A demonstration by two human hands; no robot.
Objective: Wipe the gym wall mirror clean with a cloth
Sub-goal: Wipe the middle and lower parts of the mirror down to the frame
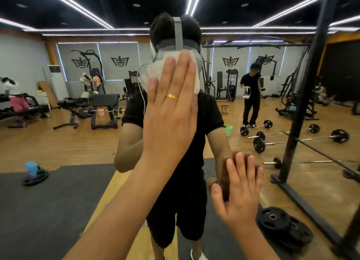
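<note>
The wall mirror (pixel 58 142) fills the whole view and reflects the gym and my own figure. My left hand (pixel 169 111) lies flat with straight fingers and presses a white cloth (pixel 153 72) against the glass at head height; a gold ring sits on one finger. The cloth shows above and to both sides of my fingers. My right hand (pixel 239 189) rests lower on the mirror, palm flat and fingers spread, touching its own reflection. It holds nothing.
A black rack upright (pixel 303 96) stands close on the right with its base on the floor. Black weight plates (pixel 282 228) lie at the lower right. Reflected in the glass are barbells (pixel 292 136), benches, a green bucket (pixel 228 130) and another person (pixel 251 96).
</note>
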